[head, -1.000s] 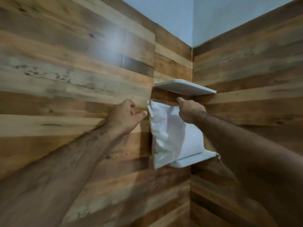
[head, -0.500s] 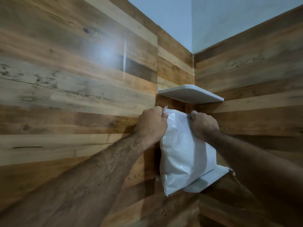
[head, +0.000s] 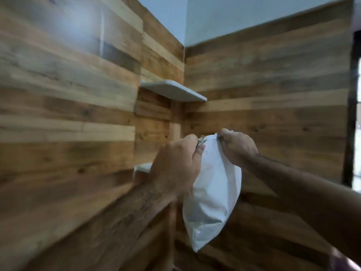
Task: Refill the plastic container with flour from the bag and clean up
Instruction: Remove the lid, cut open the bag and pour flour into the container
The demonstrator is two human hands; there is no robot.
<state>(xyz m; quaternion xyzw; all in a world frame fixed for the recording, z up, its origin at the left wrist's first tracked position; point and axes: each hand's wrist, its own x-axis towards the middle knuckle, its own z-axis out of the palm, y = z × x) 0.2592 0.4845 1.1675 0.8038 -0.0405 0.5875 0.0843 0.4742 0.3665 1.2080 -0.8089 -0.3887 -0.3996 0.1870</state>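
A white plastic flour bag [head: 213, 194] hangs in the air in front of the wood-panelled corner, tilted with its bottom corner pointing down. My left hand [head: 173, 167] grips the bag's top left edge. My right hand [head: 237, 146] pinches the top right edge. The bag's mouth between the two hands looks crumpled. The plastic container is not in view.
A white corner shelf [head: 172, 90] is fixed high in the corner. A lower white shelf [head: 142, 167] shows only at its left end, behind my left hand. Wood-plank walls [head: 68, 114] stand left and right; a dark window frame [head: 351, 114] is at the far right.
Both hands closed on the bag's top, lifted it off the lower corner shelf and brought it right and toward me; it now hangs free of the shelf.
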